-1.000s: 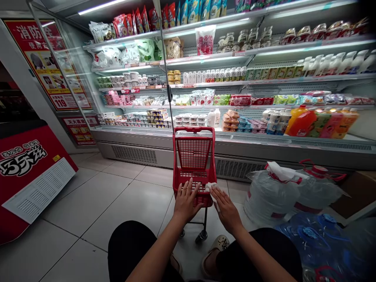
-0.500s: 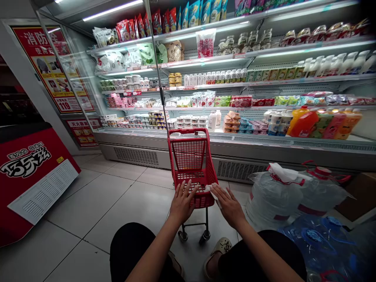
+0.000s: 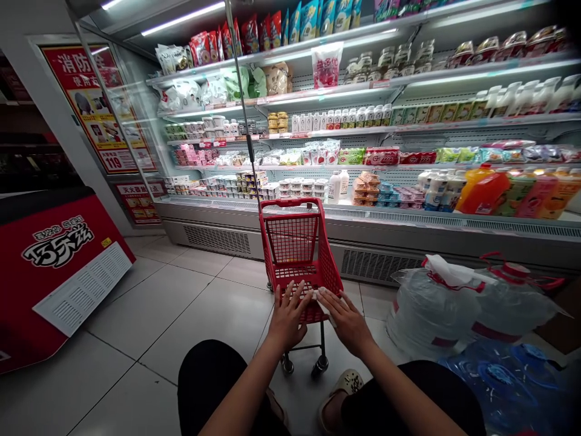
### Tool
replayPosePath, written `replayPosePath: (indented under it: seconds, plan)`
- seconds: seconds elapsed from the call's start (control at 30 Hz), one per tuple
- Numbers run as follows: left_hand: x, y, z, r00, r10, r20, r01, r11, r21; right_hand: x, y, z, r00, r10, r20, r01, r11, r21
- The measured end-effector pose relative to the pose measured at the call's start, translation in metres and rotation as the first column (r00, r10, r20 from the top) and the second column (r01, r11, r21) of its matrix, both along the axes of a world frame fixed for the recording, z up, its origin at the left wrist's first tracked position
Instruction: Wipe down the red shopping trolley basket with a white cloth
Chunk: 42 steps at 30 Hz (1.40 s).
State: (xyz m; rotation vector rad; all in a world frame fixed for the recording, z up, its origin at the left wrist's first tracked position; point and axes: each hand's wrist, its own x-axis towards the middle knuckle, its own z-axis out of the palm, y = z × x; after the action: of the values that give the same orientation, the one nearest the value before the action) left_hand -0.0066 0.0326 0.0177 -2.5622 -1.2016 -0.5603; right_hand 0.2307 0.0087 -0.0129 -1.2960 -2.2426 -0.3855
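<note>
A small red shopping cart (image 3: 293, 242) stands on the tiled floor before my knees, its basket of plastic mesh. My left hand (image 3: 289, 315) lies over the cart's near rim, fingers stretched out and apart, nothing in it. On the same rim, just to the right, my right hand (image 3: 347, 321) presses a white wipe (image 3: 325, 306) under its fingers. Most of the wipe is hidden by those fingers, so I cannot tell whether it is tissue or cloth. The fingertips of both hands come close together at the rim.
A lit refrigerated shelf unit (image 3: 308, 212) full of drinks and yogurt stands behind the cart. At right are bagged water jugs (image 3: 431, 309) and blue-capped water bottles (image 3: 497, 375). A red freezer chest (image 3: 63, 278) stands at left. A thin pole (image 3: 245, 109) rises behind the cart.
My right hand has slid left along the rim with the wipe, closer to my left hand. The view has turned slightly left.
</note>
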Motion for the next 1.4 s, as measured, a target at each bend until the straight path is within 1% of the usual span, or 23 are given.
replayPosePath:
  seconds: [0.1,0.17,0.2,0.23,0.3,0.43,0.5,0.53,0.6,0.67,0.77,0.83,0.87,0.93,1.07,1.13,1.17,1.2,1.27,1.4]
  plan:
    - [0.001,-0.003,0.001,1.0,-0.008,-0.001,0.008,1.0,-0.006,0.031,0.004,-0.001,0.998,-0.055,-0.018,0.055,0.998,0.017]
    - [0.004,-0.005,0.0,1.0,-0.017,0.006,0.017,1.0,-0.009,0.039,0.004,-0.003,0.995,-0.091,-0.046,0.093,0.995,0.036]
    - [0.005,-0.006,0.0,1.0,-0.019,0.011,0.019,1.0,-0.012,0.038,0.003,-0.005,0.993,-0.103,-0.059,0.106,0.993,0.044]
    - [0.007,-0.007,-0.001,1.0,-0.019,0.016,0.019,1.0,-0.014,0.033,0.001,-0.007,0.991,-0.112,-0.072,0.116,0.992,0.051]
    - [0.011,-0.01,-0.001,1.0,-0.012,0.025,0.013,1.0,-0.016,0.014,-0.003,-0.011,0.989,-0.113,-0.094,0.119,0.991,0.062]
    - [0.015,-0.016,-0.001,0.999,-0.01,0.032,0.011,1.0,-0.009,-0.033,-0.009,-0.016,0.994,-0.048,-0.099,0.056,0.996,0.073]
    - [0.015,-0.017,-0.001,1.0,-0.01,0.025,0.01,1.0,-0.006,-0.042,-0.011,-0.015,0.997,-0.014,-0.082,0.021,0.996,0.082]
    - [0.014,-0.018,-0.001,1.0,-0.01,0.018,0.011,1.0,-0.006,-0.04,-0.011,-0.014,0.998,0.007,-0.062,-0.002,0.997,0.08]
    - [0.011,-0.018,0.0,1.0,-0.014,-0.001,0.014,1.0,-0.006,-0.026,-0.01,-0.01,0.999,0.043,-0.012,-0.042,0.997,0.057]
    - [0.01,-0.018,0.0,1.0,-0.02,-0.01,0.02,1.0,-0.003,-0.003,-0.008,-0.007,0.999,0.037,0.013,-0.037,0.999,0.034]
    - [0.011,-0.016,-0.001,1.0,-0.029,0.002,0.029,1.0,-0.002,0.029,-0.007,-0.004,0.999,-0.044,-0.023,0.045,0.998,0.038]
    - [0.015,-0.015,-0.002,0.999,-0.032,0.019,0.032,0.999,-0.006,0.037,-0.006,-0.006,0.994,-0.095,-0.06,0.098,0.994,0.05]
    - [0.018,-0.015,-0.003,0.999,-0.031,0.028,0.031,0.999,-0.008,0.035,-0.006,-0.007,0.991,-0.115,-0.075,0.119,0.991,0.056]
    - [0.024,-0.015,-0.004,0.999,-0.022,0.046,0.022,1.0,-0.01,0.019,-0.007,-0.012,0.987,-0.133,-0.088,0.139,0.988,0.065]
    - [0.029,-0.016,-0.005,0.999,-0.015,0.049,0.015,1.0,-0.005,-0.03,-0.009,-0.019,0.995,-0.078,-0.065,0.084,0.992,0.092]
    - [0.026,-0.015,-0.004,0.999,-0.019,0.034,0.019,1.0,-0.002,-0.041,-0.009,-0.019,0.998,-0.05,-0.04,0.054,0.992,0.115]
    - [0.024,-0.014,-0.004,0.999,-0.022,0.024,0.022,1.0,-0.002,-0.041,-0.009,-0.017,0.999,-0.034,-0.016,0.036,0.992,0.118]
    - [0.022,-0.013,-0.004,1.0,-0.025,0.015,0.025,1.0,-0.003,-0.036,-0.008,-0.015,1.0,-0.017,0.015,0.016,0.993,0.114]
    - [0.017,-0.012,-0.003,1.0,-0.028,0.001,0.028,1.0,-0.005,-0.014,-0.006,-0.008,0.998,0.001,0.067,-0.007,0.996,0.092]
    - [0.015,-0.011,-0.002,0.999,-0.037,0.004,0.037,0.999,-0.022,0.039,0.0,0.001,0.995,-0.079,0.056,0.074,0.993,0.088]
